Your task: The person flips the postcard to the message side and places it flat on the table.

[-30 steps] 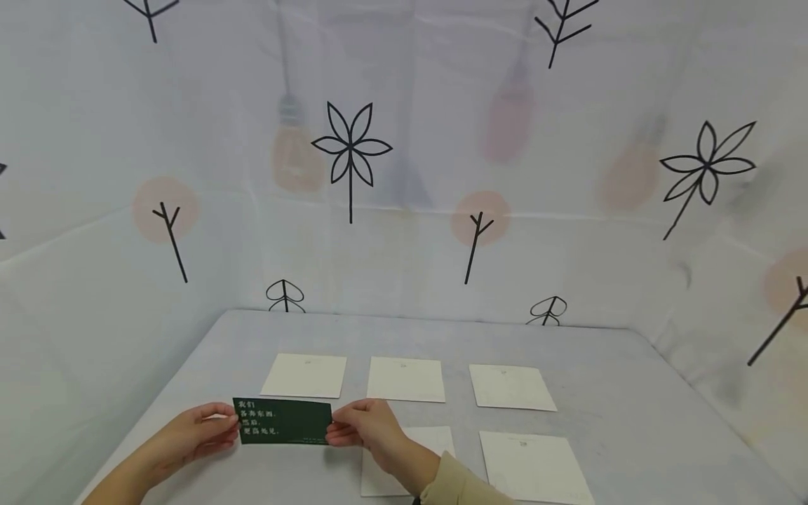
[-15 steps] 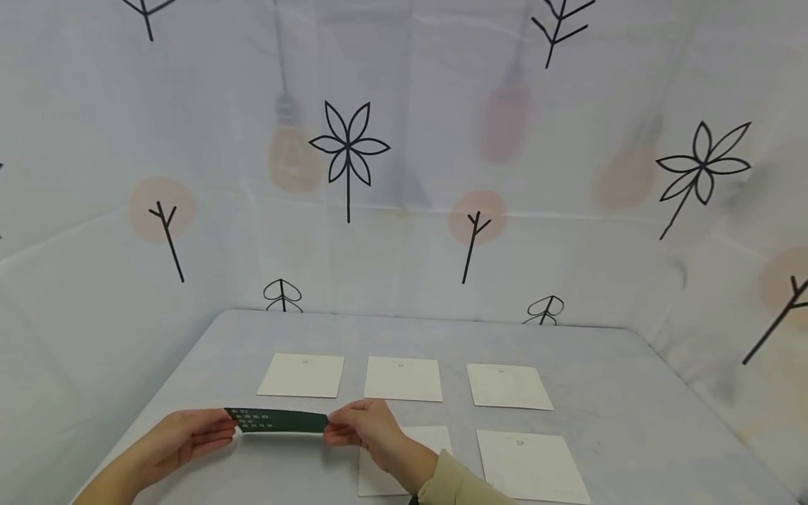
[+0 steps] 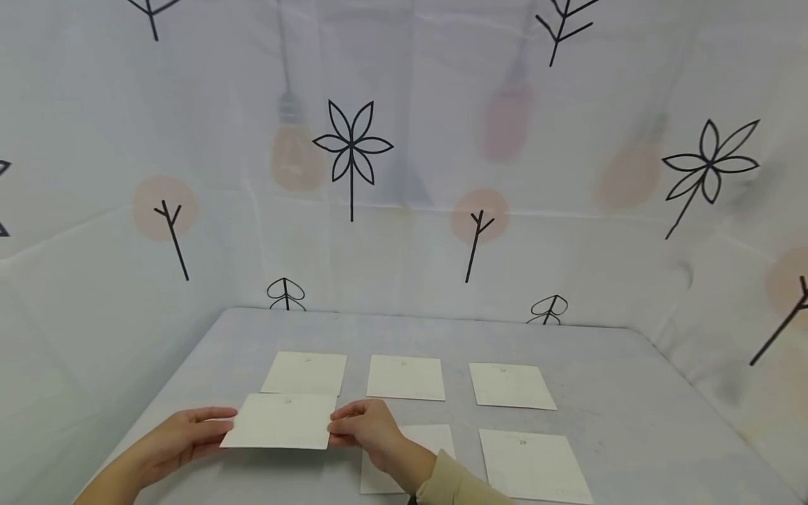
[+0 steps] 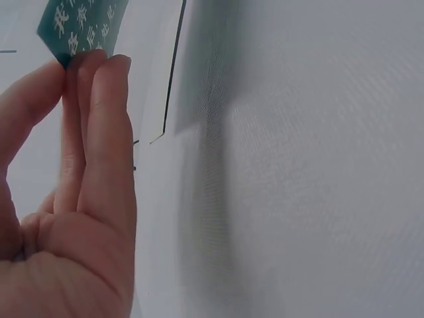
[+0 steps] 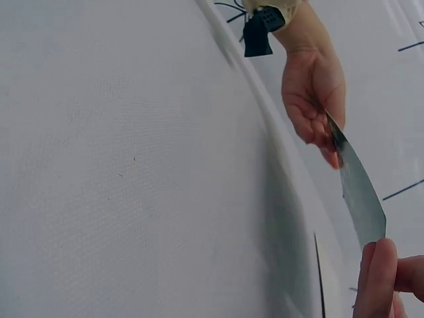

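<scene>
Between both hands, a thin card (image 3: 280, 422) is held level, close over the table; its white face with a small mark is up in the head view. Its underside (image 4: 86, 23) is dark green with white Chinese characters in the left wrist view. My left hand (image 3: 173, 443) pinches the left end between thumb and fingertips. At the opposite end, my right hand (image 3: 379, 438) pinches the right edge. The card (image 5: 361, 192) bows slightly in the right wrist view, between the left hand (image 5: 317, 89) and the right fingers (image 5: 377, 278).
Three white cards, a left one (image 3: 306, 372), a middle one (image 3: 405, 377) and a right one (image 3: 513, 386), lie in the back row. In front are another card (image 3: 381, 473), partly behind my right forearm, and a larger-looking one (image 3: 533, 464). A patterned cloth (image 3: 404, 266) hangs behind the table (image 3: 631, 393).
The card has turned over in my hands: its green lettered face tipped flat, then away, and the white face now shows on top. Both hands stay at its ends.
</scene>
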`<state>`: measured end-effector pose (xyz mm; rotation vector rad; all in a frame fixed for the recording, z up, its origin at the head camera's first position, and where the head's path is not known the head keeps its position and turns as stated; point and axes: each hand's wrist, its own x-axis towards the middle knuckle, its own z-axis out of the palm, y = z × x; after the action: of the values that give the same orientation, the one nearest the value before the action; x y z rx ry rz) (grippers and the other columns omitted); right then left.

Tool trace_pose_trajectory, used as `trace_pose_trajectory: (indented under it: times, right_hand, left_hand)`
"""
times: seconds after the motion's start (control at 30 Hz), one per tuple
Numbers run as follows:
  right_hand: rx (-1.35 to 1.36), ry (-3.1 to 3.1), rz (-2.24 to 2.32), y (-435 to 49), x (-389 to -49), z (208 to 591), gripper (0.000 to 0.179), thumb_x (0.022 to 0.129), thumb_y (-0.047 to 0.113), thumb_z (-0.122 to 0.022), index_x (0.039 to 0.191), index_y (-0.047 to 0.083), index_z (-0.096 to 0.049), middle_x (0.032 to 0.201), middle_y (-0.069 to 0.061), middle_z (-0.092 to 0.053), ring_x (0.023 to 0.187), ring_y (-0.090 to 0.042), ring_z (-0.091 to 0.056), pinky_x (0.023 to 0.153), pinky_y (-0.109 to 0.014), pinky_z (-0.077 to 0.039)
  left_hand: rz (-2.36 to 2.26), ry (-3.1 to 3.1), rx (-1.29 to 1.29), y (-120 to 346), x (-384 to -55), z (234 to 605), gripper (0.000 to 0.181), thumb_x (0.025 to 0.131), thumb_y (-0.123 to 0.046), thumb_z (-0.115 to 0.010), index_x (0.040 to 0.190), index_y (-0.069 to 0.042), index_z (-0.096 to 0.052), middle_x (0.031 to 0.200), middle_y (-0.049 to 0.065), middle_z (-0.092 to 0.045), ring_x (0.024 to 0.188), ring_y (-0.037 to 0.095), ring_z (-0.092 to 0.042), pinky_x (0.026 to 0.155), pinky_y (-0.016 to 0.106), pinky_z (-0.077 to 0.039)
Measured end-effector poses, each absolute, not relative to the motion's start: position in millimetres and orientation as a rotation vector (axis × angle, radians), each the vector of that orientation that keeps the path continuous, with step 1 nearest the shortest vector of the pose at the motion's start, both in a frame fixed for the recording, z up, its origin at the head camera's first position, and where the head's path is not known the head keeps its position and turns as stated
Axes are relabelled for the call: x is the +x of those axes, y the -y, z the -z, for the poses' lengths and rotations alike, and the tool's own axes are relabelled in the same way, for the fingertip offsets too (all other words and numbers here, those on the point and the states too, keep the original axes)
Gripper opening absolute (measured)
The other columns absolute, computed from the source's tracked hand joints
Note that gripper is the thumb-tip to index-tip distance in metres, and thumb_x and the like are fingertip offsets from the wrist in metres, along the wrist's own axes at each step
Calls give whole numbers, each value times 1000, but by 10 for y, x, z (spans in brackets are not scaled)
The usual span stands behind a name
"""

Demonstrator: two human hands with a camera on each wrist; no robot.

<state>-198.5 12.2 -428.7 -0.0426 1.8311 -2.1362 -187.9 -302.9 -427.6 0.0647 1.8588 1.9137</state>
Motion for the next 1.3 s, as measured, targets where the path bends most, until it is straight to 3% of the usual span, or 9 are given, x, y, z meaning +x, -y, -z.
trace_pose_trajectory:
  times: [0.1,0.27,0.5,0.97,1.3]
  right_hand:
    - [-23,-1820,2148,-111,-1987,4295,23,74,-15,-65,97,-8,-62,71,-13,-65,57,-14,-63,61,-30,-56]
    - [-17,-1817,2156,-107,-2001,4308,36,73,-17,-65,106,-8,-55,73,-15,-64,57,-15,-63,59,-30,-56]
    - [-16,-1855,2115,-93,-1984,4331,36,73,-18,-63,106,-10,-54,73,-12,-60,58,-17,-63,57,-31,-56]
    - [37,-1909,1971,-52,-1979,4327,39,74,-17,-64,110,-8,-54,77,-15,-60,61,-19,-64,59,-30,-56]
    - [48,-1860,1936,-69,-1970,4345,37,75,-19,-58,110,-11,-51,80,-18,-60,66,-24,-66,62,-32,-56]
  left_hand:
    - [-1901,-1866,90,3013,-1888,4275,43,93,-12,-57,128,11,-47,107,8,-64,94,19,-63,84,34,-51]
    - [-1854,-1934,67,2981,-1891,4267,43,91,-15,-61,126,8,-51,103,6,-66,88,16,-64,79,29,-53]
    - [-1789,-2055,-15,2933,-1868,4270,46,85,-16,-68,122,9,-54,98,4,-66,82,14,-63,74,27,-54]
    - [-1672,-2211,-137,2863,-1873,4312,46,82,-7,-69,120,14,-51,98,6,-65,82,17,-63,71,34,-55]
    - [-1502,-2371,-353,2748,-1907,4351,41,79,-4,-71,114,10,-57,92,6,-66,76,18,-64,66,33,-55]
